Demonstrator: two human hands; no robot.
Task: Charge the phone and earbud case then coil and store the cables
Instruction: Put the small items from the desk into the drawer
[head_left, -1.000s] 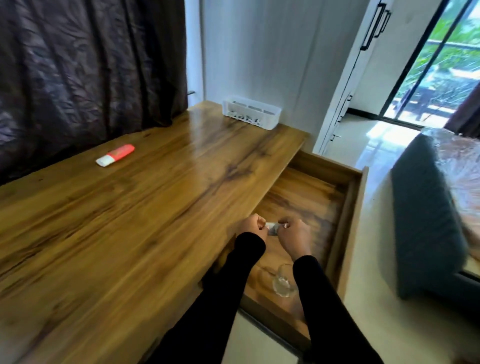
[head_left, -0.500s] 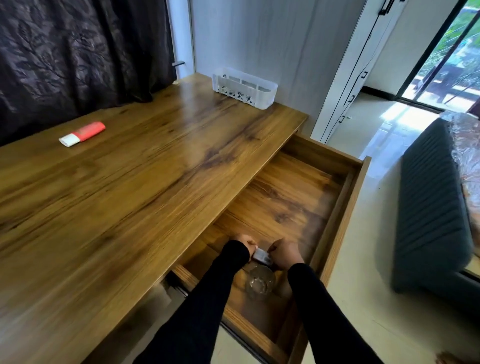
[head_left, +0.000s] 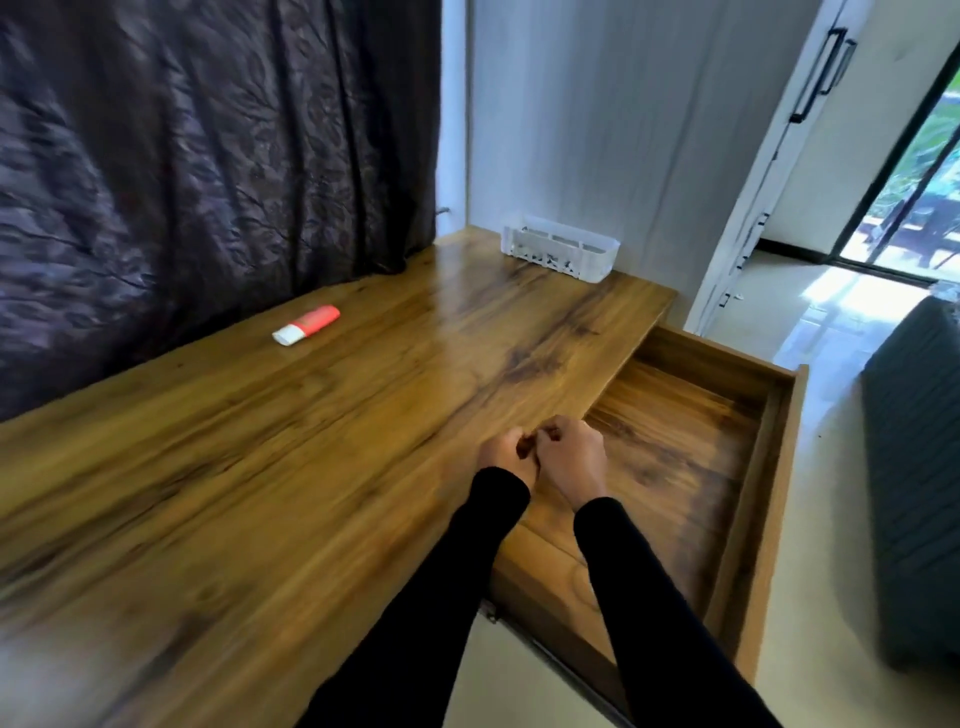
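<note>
My left hand (head_left: 506, 458) and my right hand (head_left: 571, 460) are curled into fists that touch each other, over the desk's front edge where the open wooden drawer (head_left: 779, 467) begins. Nothing shows between the fingers. A faint pale ring, possibly a coiled clear cable (head_left: 574, 581), lies blurred on the drawer floor between my black sleeves. No phone or earbud case is in view.
On the wooden desk (head_left: 311, 441) lie a red and white tube-like object (head_left: 306, 325) near the dark curtain (head_left: 208, 156) and a white plastic basket (head_left: 561, 249) at the far corner. A grey sofa (head_left: 919, 493) stands right of the drawer. White doors and a glass door lie beyond.
Both hands rose out of the drawer to the desk edge. The small white piece and the clear coil seen between them earlier no longer show in the hands.
</note>
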